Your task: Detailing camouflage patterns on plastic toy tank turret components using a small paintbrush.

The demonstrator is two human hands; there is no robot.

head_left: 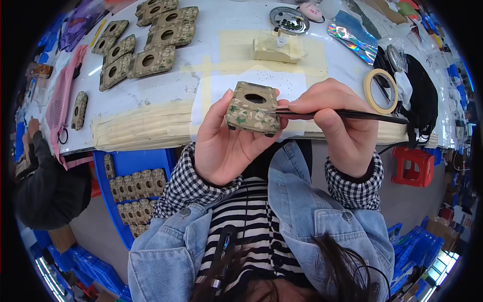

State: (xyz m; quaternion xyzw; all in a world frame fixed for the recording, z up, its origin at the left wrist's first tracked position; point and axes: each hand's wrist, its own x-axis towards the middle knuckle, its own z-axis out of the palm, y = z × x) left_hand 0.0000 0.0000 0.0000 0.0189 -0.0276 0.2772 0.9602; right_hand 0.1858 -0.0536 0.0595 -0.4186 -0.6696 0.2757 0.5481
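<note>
My left hand (219, 153) is closed round a camouflage-patterned casing (251, 118) with an oval hole in its face, holding it tilted above the table's near edge. My right hand (349, 136) pinches dark tweezers (372, 115); their tips lie at the casing's right side. Whether the tips grip anything is too small to tell. Behind the casing, tiny dark specks lie scattered on a white paper sheet (297, 83). Farther back is a tape-covered block (274, 52) with a small whitish piece on top.
Several camouflage casings (168, 35) lie at the far left, and more fill a blue tray (111, 201) below. A round dish (289, 20) holds small dark parts. At right are a masking tape roll (370, 90) and black cloth (422, 95). Another person's sleeve (43, 161) is at left.
</note>
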